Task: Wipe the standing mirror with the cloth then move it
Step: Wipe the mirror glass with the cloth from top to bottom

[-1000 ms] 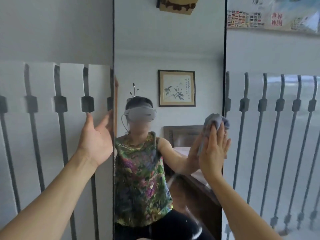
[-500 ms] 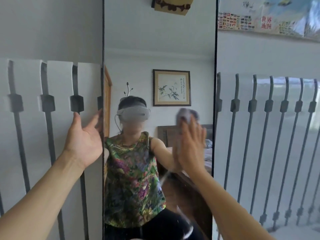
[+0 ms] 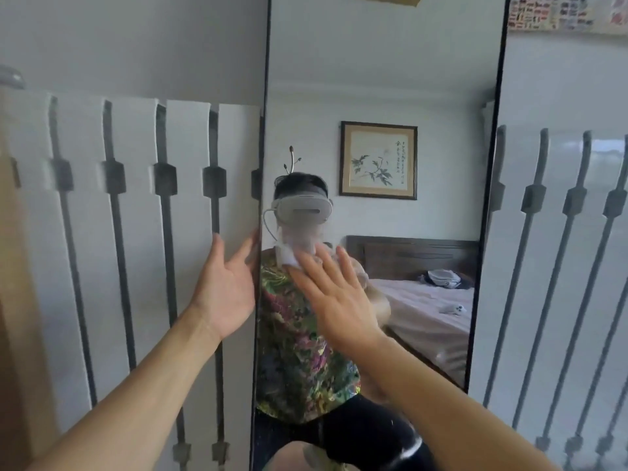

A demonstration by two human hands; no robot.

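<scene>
A tall standing mirror [image 3: 424, 79] with a thin black frame fills the middle of the view and reflects a person, a bed and a framed picture. My left hand [image 3: 226, 287] rests on the mirror's left edge at mid height, fingers spread around the frame. My right hand [image 3: 334, 299] lies flat against the glass left of centre, pressing a pale grey cloth [image 3: 289, 254] whose corner shows above my fingers. Most of the cloth is hidden under my palm and blurred by motion.
White panels [image 3: 190, 147] behind dark metal railing bars [image 3: 117, 232] stand left of the mirror. More grey railing bars [image 3: 574, 266] run along the right. A poster [image 3: 571, 11] hangs on the wall at the upper right.
My right hand has swept the cloth leftward across the glass, from the right edge to left of centre. My left hand has stayed on the left edge. The view has shifted.
</scene>
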